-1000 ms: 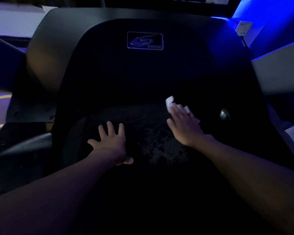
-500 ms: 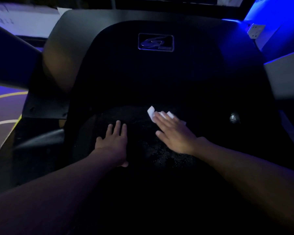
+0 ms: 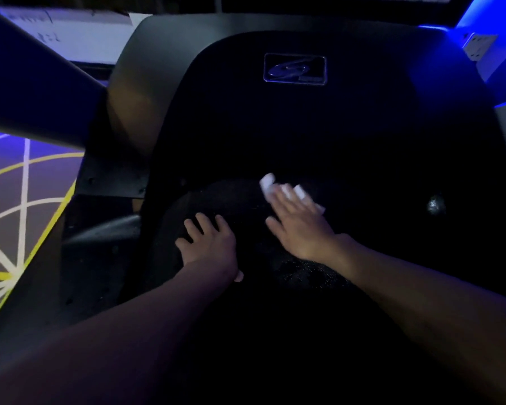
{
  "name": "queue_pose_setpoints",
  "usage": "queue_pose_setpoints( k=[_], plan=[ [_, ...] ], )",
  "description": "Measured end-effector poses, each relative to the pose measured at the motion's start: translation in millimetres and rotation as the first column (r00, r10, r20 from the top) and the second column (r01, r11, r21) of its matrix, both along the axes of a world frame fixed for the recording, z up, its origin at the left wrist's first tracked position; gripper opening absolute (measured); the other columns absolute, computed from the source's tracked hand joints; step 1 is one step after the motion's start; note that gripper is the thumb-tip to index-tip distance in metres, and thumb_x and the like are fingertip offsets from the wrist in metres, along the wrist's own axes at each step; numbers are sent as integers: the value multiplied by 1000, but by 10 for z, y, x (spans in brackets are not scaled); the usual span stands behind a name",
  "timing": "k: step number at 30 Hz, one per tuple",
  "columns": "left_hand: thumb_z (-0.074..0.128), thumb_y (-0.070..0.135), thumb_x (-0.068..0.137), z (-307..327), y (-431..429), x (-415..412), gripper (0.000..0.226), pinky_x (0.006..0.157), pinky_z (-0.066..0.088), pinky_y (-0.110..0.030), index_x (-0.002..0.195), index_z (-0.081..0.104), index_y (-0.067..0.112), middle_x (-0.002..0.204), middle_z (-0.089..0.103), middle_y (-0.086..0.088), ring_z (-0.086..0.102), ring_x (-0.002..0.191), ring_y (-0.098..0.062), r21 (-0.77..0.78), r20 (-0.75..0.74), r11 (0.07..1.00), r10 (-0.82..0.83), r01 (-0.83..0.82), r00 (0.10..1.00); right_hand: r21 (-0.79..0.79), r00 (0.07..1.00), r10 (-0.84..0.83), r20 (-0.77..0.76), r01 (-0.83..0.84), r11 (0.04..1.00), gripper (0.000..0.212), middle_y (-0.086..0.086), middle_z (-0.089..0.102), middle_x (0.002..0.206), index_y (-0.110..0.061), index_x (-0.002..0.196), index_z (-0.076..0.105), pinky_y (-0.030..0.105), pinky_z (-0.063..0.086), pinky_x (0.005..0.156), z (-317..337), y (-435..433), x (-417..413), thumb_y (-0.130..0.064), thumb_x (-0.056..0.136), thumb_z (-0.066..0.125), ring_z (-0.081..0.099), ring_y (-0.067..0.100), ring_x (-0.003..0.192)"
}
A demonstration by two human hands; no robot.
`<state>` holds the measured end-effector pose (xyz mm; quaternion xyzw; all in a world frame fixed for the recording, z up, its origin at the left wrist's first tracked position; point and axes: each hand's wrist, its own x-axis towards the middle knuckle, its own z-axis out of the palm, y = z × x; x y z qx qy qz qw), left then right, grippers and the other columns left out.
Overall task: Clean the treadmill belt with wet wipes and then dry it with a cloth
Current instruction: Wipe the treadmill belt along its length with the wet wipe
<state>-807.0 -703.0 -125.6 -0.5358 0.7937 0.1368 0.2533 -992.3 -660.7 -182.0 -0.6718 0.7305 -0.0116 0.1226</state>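
Dim, blue-lit room: on the dark belt (image 3: 304, 276) the right hand (image 3: 300, 226) presses the wipe (image 3: 268, 182) under straight fingers, and its edge pokes out ahead. The left hand (image 3: 209, 244) lies flat and empty just leftward.

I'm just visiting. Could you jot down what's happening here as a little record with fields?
Setting: dim room, blue light
Left hand: flat on the treadmill belt, fingers spread, holding nothing
Right hand: straight fingers press a white wet wipe onto the belt
Belt: dark, glistening specks near the right wrist
Ahead: black motor hood with a logo badge
Stage: wet wiping, drying not yet begun
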Motion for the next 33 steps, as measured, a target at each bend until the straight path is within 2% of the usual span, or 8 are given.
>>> queue_pose_setpoints(
  k=[2,8,15,18,22,26,30,33],
  plan=[
    [82,43,72,0,-13,1,127,115,21,-58,153,-9,8,159,-13,-25,-6,146,-45,22,-10,1000,20,-19,1000,9,993,117,19,-117,993,65,-5,-12,165,-20,157,-8,36,-15,121,28,12,1,-50,104,17,-19,11,150],
    [77,56,72,-25,-83,177,132,118,16,-51,152,-13,4,159,-22,-15,-12,148,-35,82,-57,995,-49,53,997,24,996,-90,-13,91,996,70,3,-16,165,-12,158,-6,44,-12,122,-29,-131,92,-52,104,12,-19,19,151],
    [82,27,75,21,-276,570,126,120,21,-40,153,-16,11,158,-29,-4,-15,149,-20,126,-78,961,-239,248,968,-25,997,-54,53,56,998,67,2,-6,167,-14,159,-3,41,-12,122,16,-287,459,-48,105,20,-15,16,151],
    [80,26,77,22,-174,548,121,119,23,-40,154,-11,9,160,-22,-11,-11,150,-26,26,-41,967,-252,253,967,7,991,116,68,-117,993,65,-2,-10,166,-17,159,-5,35,-16,120,56,-322,479,-47,106,19,-18,10,150],
    [85,33,68,68,-99,527,118,111,32,-40,152,7,5,154,11,-19,19,141,-37,-100,0,985,-144,143,990,-17,994,-110,4,110,994,65,1,-10,166,-14,158,-5,38,-14,120,62,-380,555,-48,105,14,-17,16,151],
    [88,31,63,67,-83,559,102,104,40,-37,140,29,2,142,27,-12,30,133,-29,-120,-74,988,-111,102,991,5,968,248,29,-248,969,63,-1,-9,166,-18,158,-3,36,-15,121,38,-400,721,-46,106,19,-16,13,151],
    [86,29,68,32,-49,588,94,107,37,-37,139,32,1,146,25,-14,26,137,-30,-134,-104,989,-82,68,991,-20,998,-53,-26,53,998,65,5,-5,167,-13,159,1,43,-8,122,0,-568,710,-47,104,10,-12,19,152],
    [79,25,76,2,-28,558,71,99,38,-33,131,40,4,132,36,-14,37,124,-30,-220,-104,975,-58,33,993,24,974,227,-18,-227,974,65,4,-8,167,-16,159,4,45,-8,122,14,-571,951,-48,102,6,-14,21,152]
  ],
)
